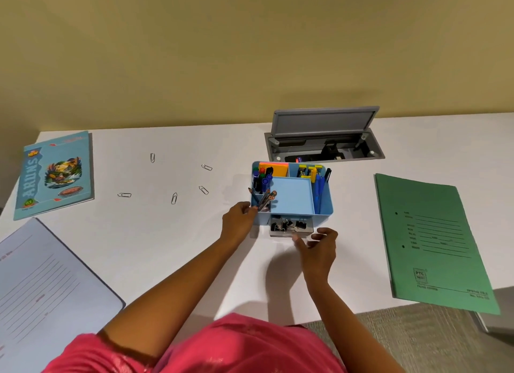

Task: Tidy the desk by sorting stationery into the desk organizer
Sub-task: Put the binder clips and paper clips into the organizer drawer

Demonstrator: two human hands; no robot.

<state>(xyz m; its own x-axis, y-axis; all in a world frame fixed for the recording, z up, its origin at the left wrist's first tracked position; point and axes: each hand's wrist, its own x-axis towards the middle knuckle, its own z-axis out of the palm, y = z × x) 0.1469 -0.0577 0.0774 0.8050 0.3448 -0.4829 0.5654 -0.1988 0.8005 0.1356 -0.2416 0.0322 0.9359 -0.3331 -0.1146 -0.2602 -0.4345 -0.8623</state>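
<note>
Steadying matters: left hand [237, 222] grips the pale-blue plastic desk organizer [324, 208], so right hand [319, 250], fingers relaxed, should push its clear binder-clip drawer [290, 230] squarely.

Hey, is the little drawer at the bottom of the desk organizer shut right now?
No, the drawer is pulled out from the front of the organizer, and black binder clips show inside it.

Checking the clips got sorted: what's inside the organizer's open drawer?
Black binder clips lie piled in the drawer, which is pulled out of the blue organizer. The drawer's back part, under the organizer, is hidden.
</note>
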